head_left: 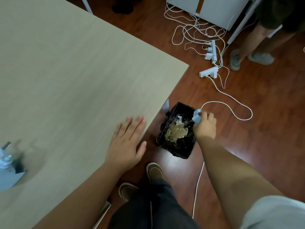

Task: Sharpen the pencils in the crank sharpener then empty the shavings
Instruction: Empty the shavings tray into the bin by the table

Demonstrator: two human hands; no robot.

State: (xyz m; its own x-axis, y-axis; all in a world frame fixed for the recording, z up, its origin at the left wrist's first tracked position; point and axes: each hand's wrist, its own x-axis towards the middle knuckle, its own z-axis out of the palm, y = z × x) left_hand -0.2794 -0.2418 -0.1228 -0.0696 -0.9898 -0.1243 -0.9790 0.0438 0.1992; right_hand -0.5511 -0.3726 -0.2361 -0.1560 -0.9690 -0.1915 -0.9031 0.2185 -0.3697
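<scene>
Head view: cables [194, 28] beyond bin [176, 149].

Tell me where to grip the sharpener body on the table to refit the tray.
Judging loosely: grip the sharpener body, blurred at the table's left edge, by its lower housing, coming from the right with the left hand. The crank seems to stick out on top.

The crank sharpener [8, 162] at the left edge is blurred and cut off by the frame; its parts cannot be told apart. The pale blue shavings drawer [196, 117] is partly hidden by the right hand [206, 126]. The surface [66, 71] hides one corner of the black bin [175, 151]. A bystander [257, 38] is cut off above the legs.
</scene>
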